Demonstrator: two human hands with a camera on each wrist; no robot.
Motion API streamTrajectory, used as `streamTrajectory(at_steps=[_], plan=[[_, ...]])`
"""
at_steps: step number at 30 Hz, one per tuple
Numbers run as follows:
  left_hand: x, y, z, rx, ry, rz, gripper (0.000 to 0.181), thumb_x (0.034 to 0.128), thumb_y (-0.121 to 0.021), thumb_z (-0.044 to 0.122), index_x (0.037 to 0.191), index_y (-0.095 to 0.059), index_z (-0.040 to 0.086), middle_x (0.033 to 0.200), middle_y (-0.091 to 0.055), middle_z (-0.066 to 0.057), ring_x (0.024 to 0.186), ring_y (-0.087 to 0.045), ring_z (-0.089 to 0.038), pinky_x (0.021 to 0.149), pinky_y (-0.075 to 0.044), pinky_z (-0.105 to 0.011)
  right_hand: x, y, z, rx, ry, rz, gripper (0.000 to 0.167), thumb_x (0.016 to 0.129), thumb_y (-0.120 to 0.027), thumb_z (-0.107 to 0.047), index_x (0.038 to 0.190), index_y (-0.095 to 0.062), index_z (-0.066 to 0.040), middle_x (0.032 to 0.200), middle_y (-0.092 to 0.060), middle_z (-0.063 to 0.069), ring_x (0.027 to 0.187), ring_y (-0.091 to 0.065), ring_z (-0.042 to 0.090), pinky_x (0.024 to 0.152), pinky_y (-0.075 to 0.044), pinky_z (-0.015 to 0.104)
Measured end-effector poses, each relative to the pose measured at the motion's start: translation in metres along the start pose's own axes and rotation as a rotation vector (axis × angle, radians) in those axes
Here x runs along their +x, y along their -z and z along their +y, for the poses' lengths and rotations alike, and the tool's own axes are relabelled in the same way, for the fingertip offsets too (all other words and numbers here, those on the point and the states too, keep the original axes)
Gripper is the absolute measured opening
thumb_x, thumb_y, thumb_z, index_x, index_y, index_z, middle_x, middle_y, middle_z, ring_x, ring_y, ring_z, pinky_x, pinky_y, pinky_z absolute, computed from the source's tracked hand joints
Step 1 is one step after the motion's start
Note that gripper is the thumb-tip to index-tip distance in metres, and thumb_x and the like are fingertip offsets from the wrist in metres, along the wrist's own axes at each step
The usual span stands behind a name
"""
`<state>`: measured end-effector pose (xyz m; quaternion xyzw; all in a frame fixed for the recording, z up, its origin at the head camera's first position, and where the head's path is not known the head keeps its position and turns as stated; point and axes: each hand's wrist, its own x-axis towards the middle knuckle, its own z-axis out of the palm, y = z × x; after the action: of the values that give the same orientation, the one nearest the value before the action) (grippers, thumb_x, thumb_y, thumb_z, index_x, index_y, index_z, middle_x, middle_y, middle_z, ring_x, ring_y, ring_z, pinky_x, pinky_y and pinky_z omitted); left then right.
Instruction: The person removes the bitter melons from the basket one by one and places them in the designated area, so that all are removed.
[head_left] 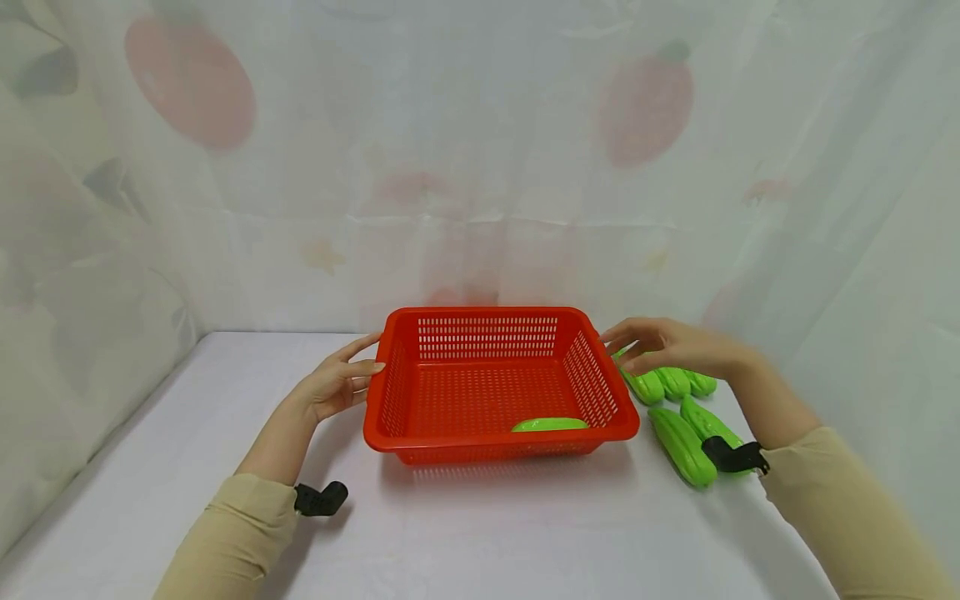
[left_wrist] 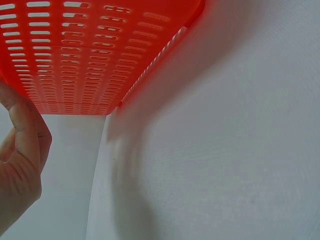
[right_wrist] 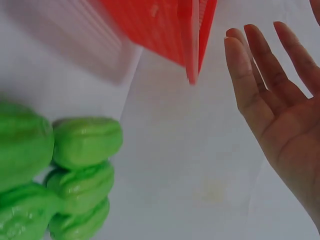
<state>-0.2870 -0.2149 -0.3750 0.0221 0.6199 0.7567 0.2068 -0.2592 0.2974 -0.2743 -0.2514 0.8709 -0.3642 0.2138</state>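
Observation:
A red plastic basket (head_left: 487,400) with slotted walls is in the middle of the table. One long green ridged vegetable (head_left: 550,425) lies inside, near its front wall and partly hidden by the rim. My left hand (head_left: 337,387) grips the basket's left rim, thumb over the top and fingers along the outside. My right hand (head_left: 675,346) is beside the right rim with loosely bent fingers, holding nothing. In the right wrist view a gap separates those fingers (right_wrist: 270,65) from the basket's edge. Below my right hand lie more green vegetables (right_wrist: 85,142).
Two green vegetables (head_left: 682,446) lie apart from the back row (head_left: 675,383), close to my right wrist. White tabletop (head_left: 480,533) extends in front of the basket. A pale printed curtain (head_left: 480,167) hangs behind and on both sides.

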Motion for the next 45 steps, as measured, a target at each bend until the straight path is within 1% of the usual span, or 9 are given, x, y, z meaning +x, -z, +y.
streamTrajectory(at_steps=[5, 12, 18, 22, 24, 27, 34, 38, 45], plan=[[0.0, 0.0, -0.001, -0.004, 0.001, -0.001, 0.074, 0.0972, -0.059, 0.01, 0.159, -0.02, 0.024, 0.097, -0.071, 0.009, 0.079, -0.071, -0.008, 0.076, -0.059, -0.025, 0.014, -0.016, -0.007, 0.039, 0.037, -0.043, 0.044, 0.094, -0.063, -0.023, 0.137, -0.052, -0.021, 0.142, -0.05, 0.019, 0.127, -0.054, 0.04, 0.097, -0.052, 0.036], [-0.001, 0.001, -0.001, -0.007, 0.002, 0.001, 0.074, 0.0973, -0.059, 0.011, 0.159, -0.02, 0.024, 0.098, -0.071, 0.009, 0.08, -0.071, -0.008, 0.077, -0.059, -0.025, 0.03, -0.036, -0.014, 0.058, 0.067, -0.094, 0.045, 0.093, -0.066, -0.021, 0.136, -0.053, -0.02, 0.137, -0.055, 0.013, 0.125, -0.056, 0.042, 0.097, -0.053, 0.035], [0.0, 0.001, -0.002, -0.007, -0.004, -0.006, 0.076, 0.0961, -0.06, 0.008, 0.158, -0.02, 0.023, 0.095, -0.071, 0.008, 0.077, -0.07, -0.007, 0.073, -0.058, -0.023, 0.04, -0.05, -0.014, 0.043, 0.047, -0.118, 0.046, 0.092, -0.068, -0.024, 0.135, -0.054, -0.021, 0.136, -0.057, 0.006, 0.121, -0.059, 0.032, 0.097, -0.052, 0.036], [0.001, 0.001, -0.003, -0.004, -0.005, -0.007, 0.076, 0.0959, -0.06, 0.008, 0.158, -0.02, 0.023, 0.093, -0.071, 0.009, 0.075, -0.069, -0.007, 0.072, -0.058, -0.023, 0.047, -0.057, -0.013, 0.047, 0.059, -0.145, 0.046, 0.091, -0.067, -0.022, 0.136, -0.054, -0.017, 0.136, -0.057, 0.008, 0.119, -0.06, 0.027, 0.097, -0.052, 0.037], [0.001, 0.001, -0.003, -0.001, -0.006, -0.008, 0.076, 0.096, -0.06, 0.008, 0.158, -0.019, 0.023, 0.093, -0.071, 0.009, 0.075, -0.07, -0.007, 0.073, -0.058, -0.023, 0.051, -0.061, -0.012, 0.056, 0.064, -0.158, 0.046, 0.091, -0.067, -0.022, 0.135, -0.054, -0.017, 0.136, -0.057, 0.009, 0.12, -0.059, 0.029, 0.097, -0.052, 0.036], [0.0, 0.001, -0.002, 0.001, -0.007, -0.009, 0.076, 0.0958, -0.06, 0.008, 0.159, -0.019, 0.023, 0.093, -0.071, 0.009, 0.075, -0.07, -0.007, 0.073, -0.058, -0.023, 0.058, -0.066, -0.01, 0.063, 0.077, -0.169, 0.046, 0.092, -0.067, -0.022, 0.135, -0.055, -0.016, 0.136, -0.058, 0.01, 0.122, -0.058, 0.032, 0.096, -0.052, 0.035], [0.001, 0.001, -0.002, 0.006, -0.011, -0.011, 0.077, 0.0958, -0.061, 0.01, 0.159, -0.018, 0.023, 0.097, -0.071, 0.009, 0.078, -0.07, -0.007, 0.074, -0.058, -0.024, 0.072, -0.077, -0.005, 0.11, 0.107, -0.199, 0.046, 0.092, -0.067, -0.018, 0.135, -0.054, -0.012, 0.14, -0.053, 0.023, 0.127, -0.053, 0.045, 0.096, -0.053, 0.034], [0.001, 0.001, -0.002, 0.009, -0.012, -0.01, 0.077, 0.0958, -0.061, 0.01, 0.159, -0.019, 0.022, 0.098, -0.071, 0.009, 0.079, -0.07, -0.007, 0.075, -0.058, -0.024, 0.078, -0.082, -0.001, 0.116, 0.1, -0.212, 0.049, 0.092, -0.066, -0.018, 0.137, -0.052, -0.006, 0.142, -0.051, 0.024, 0.128, -0.052, 0.045, 0.098, -0.052, 0.032], [0.001, 0.001, -0.002, 0.005, -0.012, -0.009, 0.077, 0.096, -0.061, 0.01, 0.159, -0.018, 0.023, 0.097, -0.071, 0.009, 0.079, -0.071, -0.007, 0.075, -0.058, -0.024, 0.084, -0.088, 0.005, 0.069, 0.11, -0.215, 0.054, 0.092, -0.067, -0.019, 0.14, -0.049, 0.0, 0.141, -0.053, 0.023, 0.128, -0.054, 0.041, 0.097, -0.052, 0.031]])
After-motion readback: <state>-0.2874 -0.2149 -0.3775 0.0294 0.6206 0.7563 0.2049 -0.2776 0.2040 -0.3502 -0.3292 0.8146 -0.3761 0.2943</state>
